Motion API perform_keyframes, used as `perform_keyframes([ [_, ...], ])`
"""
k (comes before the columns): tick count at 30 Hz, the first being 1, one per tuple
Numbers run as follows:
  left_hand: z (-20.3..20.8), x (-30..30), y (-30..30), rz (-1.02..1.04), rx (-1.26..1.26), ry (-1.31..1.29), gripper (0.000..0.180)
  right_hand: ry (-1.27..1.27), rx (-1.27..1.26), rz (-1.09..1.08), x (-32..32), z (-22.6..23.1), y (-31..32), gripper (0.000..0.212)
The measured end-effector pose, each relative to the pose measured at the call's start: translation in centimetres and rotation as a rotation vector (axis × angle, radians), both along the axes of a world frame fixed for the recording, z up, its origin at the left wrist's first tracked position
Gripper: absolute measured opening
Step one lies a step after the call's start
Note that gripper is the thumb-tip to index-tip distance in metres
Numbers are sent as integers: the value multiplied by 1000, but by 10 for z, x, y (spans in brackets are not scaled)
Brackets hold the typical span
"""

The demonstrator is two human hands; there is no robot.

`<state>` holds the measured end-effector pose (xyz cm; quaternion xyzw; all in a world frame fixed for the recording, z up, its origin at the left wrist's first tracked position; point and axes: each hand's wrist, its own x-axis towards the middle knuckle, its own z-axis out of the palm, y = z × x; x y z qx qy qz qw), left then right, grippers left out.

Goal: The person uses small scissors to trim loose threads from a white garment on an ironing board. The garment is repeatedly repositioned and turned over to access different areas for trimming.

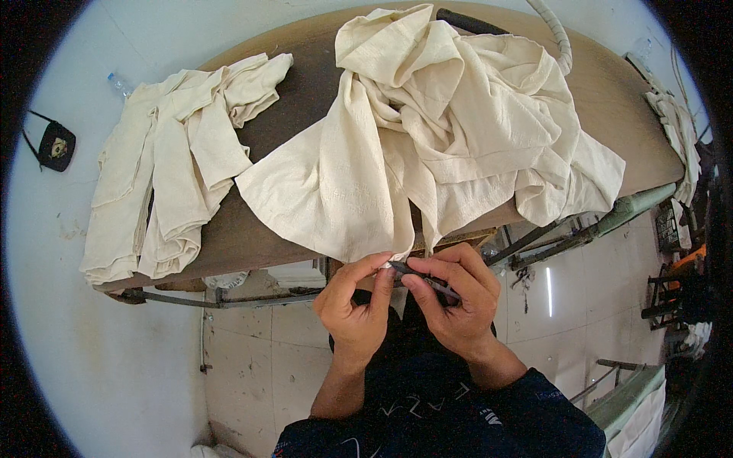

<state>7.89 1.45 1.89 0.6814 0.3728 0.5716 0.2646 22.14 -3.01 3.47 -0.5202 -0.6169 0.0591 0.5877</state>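
A crumpled cream cloth garment [489, 114] spreads over the padded board, and one corner hangs off the near edge. Thumb and fingers of my left hand [359, 298] pinch that corner. Close beside it, my right hand [458, 294] grips a small dark tool [398, 266], whose tip meets the pinched cloth. It looks like thread snips, though the fingers cover most of it. To the left, a stack of folded cream garments [164, 160] drapes over the board's edge.
The brown padded ironing board [298, 114] has a metal frame [244, 303] along its near side. A wrapped hose [561, 38] rises at the back. A black pouch [56, 145] hangs on the left wall. More cream cloth [676, 137] hangs at far right, above a dark crate [669, 229].
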Motion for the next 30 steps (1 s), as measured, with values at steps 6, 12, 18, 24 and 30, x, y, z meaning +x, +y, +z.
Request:
perform_keyframes([
  [6,-3,0,-2,-28,-66,-83,18,59,-26,-4,3,-1,-3,29],
  [12,-4,-1,0,-1,-33,-38,17,45,-8,27,-1,3,0,31],
  [18,-2,0,0,12,-23,1,17,39,-35,6,1,-2,-3,27],
  [24,-5,1,0,-15,-114,-141,17,95,18,-78,5,-3,-5,25],
  [30,-6,2,1,18,-35,-49,16,112,-22,22,1,7,1,34],
])
